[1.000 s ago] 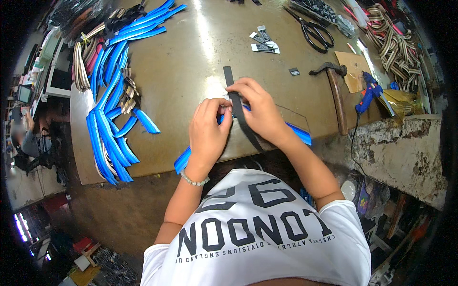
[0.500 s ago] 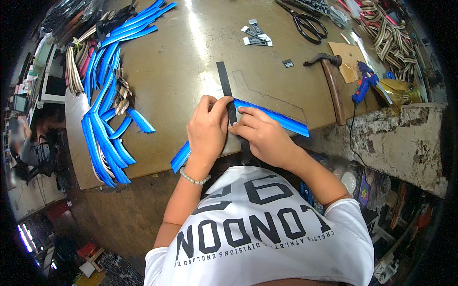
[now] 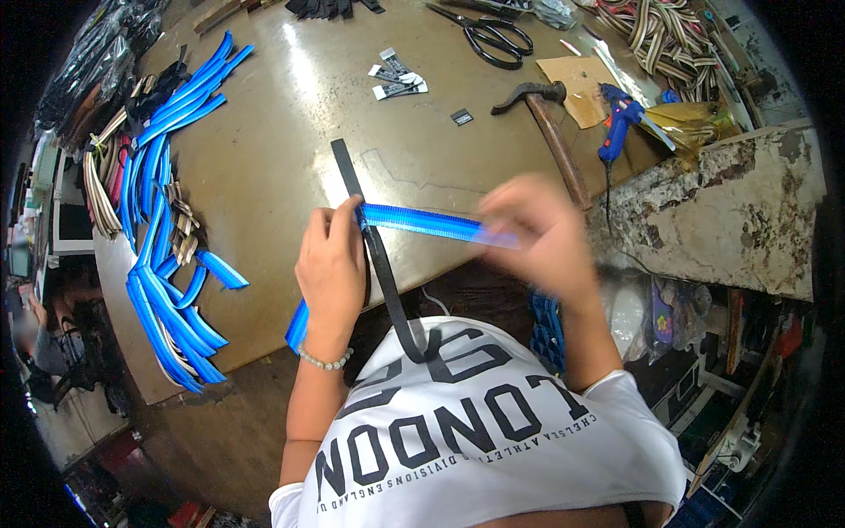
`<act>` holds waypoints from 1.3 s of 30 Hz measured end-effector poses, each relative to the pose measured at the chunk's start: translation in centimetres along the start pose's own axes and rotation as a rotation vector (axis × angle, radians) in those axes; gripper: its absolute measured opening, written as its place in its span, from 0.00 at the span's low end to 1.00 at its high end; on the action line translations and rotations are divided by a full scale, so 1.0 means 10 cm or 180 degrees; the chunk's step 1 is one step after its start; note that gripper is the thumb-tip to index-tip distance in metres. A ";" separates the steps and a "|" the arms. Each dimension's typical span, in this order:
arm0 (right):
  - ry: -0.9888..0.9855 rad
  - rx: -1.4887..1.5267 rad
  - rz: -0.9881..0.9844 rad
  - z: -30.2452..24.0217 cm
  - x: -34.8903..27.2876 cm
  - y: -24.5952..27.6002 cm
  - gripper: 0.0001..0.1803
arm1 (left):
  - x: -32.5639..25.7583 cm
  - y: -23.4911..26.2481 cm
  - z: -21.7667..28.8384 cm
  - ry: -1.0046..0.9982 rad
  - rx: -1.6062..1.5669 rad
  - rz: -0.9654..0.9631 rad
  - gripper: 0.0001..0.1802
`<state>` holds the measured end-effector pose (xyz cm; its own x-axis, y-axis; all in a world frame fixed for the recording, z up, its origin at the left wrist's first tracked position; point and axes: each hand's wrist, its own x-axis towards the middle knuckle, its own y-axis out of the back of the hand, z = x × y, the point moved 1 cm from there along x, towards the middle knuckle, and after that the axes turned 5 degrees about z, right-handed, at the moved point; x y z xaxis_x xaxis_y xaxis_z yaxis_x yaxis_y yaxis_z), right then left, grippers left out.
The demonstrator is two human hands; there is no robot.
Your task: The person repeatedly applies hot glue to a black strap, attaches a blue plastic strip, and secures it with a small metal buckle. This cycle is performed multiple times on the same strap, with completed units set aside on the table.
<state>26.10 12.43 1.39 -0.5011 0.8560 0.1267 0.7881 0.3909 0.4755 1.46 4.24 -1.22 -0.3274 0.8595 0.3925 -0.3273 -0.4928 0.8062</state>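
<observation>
My left hand [image 3: 333,262], with a beaded bracelet at its wrist, pinches a blue striped webbing strap [image 3: 418,220] where it crosses a narrow black strap [image 3: 385,273]. One end of the blue strap shows below the left wrist; the rest stretches to the right over the table edge. The black strap runs from the tabletop down onto my white shirt, where its lower part curls. My right hand [image 3: 550,242] is at the right end of the blue strap. Motion smears its fingers, so their grip on the strap cannot be made out.
Bundled blue straps [image 3: 163,211] lie along the table's left side. Small label-like strips [image 3: 400,77], black scissors [image 3: 493,37], a hammer [image 3: 553,132], cardboard [image 3: 576,88] and a blue glue gun [image 3: 621,123] lie farther back and right. A worn wall ledge [image 3: 713,220] adjoins the table.
My right hand has moved right, away from the crossing, to the blue strap's far end. My left hand stays at the crossing. The black strap's lower part now shows on my shirt. The view has shifted.
</observation>
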 end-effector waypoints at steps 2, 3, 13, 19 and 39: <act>-0.0838 0.0014 0.2797 0.49 0.16 0.55 0.25 | 0.00 -0.01 0.03 0.0103 -0.0039 0.0115 0.20; -0.0622 -0.0295 0.3619 0.76 0.28 0.79 0.26 | 0.00 -0.02 0.05 0.0166 -0.0104 0.0185 0.20; -0.0378 -0.1108 0.2310 0.43 1.02 1.17 0.18 | -0.24 0.12 -0.04 0.0123 -0.0347 0.0246 0.10; 0.0528 -0.0328 -0.0268 -0.32 0.91 -0.07 0.25 | -0.20 0.01 -0.15 0.0050 -0.0392 0.0349 0.11; 0.0154 -0.0990 -0.1268 -0.32 0.75 -0.27 0.26 | -0.19 0.01 -0.16 0.0012 -0.0404 0.0380 0.12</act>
<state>19.06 16.70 3.80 -0.7630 0.6413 -0.0807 0.3920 0.5584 0.7311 0.61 2.34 -2.64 -0.3739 0.7934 0.4804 -0.3951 -0.6048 0.6914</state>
